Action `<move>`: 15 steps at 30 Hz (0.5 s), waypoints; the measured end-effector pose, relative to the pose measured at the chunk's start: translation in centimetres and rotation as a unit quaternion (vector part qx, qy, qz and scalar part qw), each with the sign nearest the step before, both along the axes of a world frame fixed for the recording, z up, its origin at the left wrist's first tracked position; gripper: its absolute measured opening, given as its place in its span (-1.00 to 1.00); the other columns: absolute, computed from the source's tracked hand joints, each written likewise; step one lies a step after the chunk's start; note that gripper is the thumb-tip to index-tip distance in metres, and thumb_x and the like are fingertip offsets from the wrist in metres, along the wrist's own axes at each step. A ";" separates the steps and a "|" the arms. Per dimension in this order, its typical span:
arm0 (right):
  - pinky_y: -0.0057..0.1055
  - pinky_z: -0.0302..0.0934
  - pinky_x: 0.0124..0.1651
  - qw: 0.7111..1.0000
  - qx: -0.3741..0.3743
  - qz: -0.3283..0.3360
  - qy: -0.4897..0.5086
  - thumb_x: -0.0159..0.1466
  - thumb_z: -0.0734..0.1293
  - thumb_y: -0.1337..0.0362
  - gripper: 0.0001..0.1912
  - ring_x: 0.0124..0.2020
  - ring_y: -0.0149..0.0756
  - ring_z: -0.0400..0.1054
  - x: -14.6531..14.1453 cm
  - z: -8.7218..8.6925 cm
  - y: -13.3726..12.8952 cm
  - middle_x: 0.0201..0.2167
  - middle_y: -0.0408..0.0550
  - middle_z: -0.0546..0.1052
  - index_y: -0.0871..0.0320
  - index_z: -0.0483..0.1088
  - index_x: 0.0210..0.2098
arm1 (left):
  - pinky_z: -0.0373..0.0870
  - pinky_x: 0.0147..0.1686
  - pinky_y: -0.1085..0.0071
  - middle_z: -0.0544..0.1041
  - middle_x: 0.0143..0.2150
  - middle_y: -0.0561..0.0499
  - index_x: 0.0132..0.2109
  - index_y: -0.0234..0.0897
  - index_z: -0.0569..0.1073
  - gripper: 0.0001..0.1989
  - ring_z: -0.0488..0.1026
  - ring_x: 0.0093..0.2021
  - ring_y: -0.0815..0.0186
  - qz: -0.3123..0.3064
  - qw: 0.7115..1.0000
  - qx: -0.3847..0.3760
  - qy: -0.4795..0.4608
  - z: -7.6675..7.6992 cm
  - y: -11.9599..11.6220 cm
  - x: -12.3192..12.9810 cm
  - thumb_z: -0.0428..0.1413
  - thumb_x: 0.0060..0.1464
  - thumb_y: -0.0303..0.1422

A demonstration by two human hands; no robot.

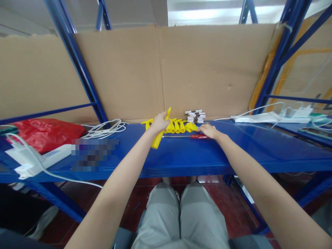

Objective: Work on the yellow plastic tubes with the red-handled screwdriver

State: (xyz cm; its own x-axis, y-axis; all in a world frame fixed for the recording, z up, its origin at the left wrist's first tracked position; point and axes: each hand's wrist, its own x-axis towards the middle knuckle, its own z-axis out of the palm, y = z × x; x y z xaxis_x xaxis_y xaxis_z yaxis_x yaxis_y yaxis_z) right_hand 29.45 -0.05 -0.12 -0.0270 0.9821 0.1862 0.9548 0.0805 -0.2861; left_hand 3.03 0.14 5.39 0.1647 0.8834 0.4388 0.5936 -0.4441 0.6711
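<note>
My left hand (pixel 160 122) is closed round a yellow T-shaped plastic piece (pixel 157 140), tilted above the blue shelf. Several like yellow pieces (pixel 177 127) stand in a row just behind it. At the right end of that row lies a small heap of flat yellow parts (pixel 191 127), and my right hand (pixel 208 130) reaches beside it, fingertips low on the shelf; what they hold, if anything, is too small to tell. Below the right hand rests a screwdriver with a red handle (pixel 199 137), its shaft pointing left. Behind the heap is a stack of white and dark pieces (pixel 195 117).
The blue shelf (pixel 181 155) has a cardboard back (pixel 197 69) and blue posts. On the left are a red plastic bag (pixel 49 133), a coiled white cable (pixel 110 129) and a power strip (pixel 58 155). White strips and cables (pixel 272 118) lie at the right.
</note>
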 end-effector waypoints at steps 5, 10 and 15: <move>0.04 0.05 0.19 1.000 0.011 -0.019 -0.023 0.33 0.00 0.26 -0.54 0.20 -0.02 0.23 0.2 0.2 -0.4 0.09 0.03 0.50 0.09 0.53 -0.21 | 0.33 0.02 0.30 0.49 0.04 -0.13 0.32 -0.13 0.28 -0.43 0.44 0.05 0.14 0.040 0.969 0.130 0.207 -1.6 -1.1 -0.5 0.01 0.17 -0.49; 0.11 0.01 0.19 0.998 -0.006 -0.040 -0.047 0.34 0.01 0.23 -0.54 0.23 0.03 0.16 0.0 0.5 -0.8 0.16 0.10 0.42 0.14 0.50 -0.11 | 0.33 -0.05 0.31 0.44 -0.03 -0.11 0.28 0.02 0.34 -0.47 0.44 0.01 0.15 -0.002 0.930 0.166 0.327 -3.7 -2.5 0.1 -0.10 0.25 -0.50; 0.09 0.02 0.18 0.998 0.016 -0.031 -0.055 0.35 -0.01 0.24 -0.50 0.21 0.03 0.16 -0.4 0.7 -1.1 0.17 0.09 0.41 0.11 0.49 0.00 | 0.32 -0.07 0.30 0.43 0.01 -0.12 0.26 0.03 0.36 -0.49 0.41 0.01 0.13 -0.029 0.916 0.166 0.363 -4.4 -3.0 0.2 -0.11 0.27 -0.50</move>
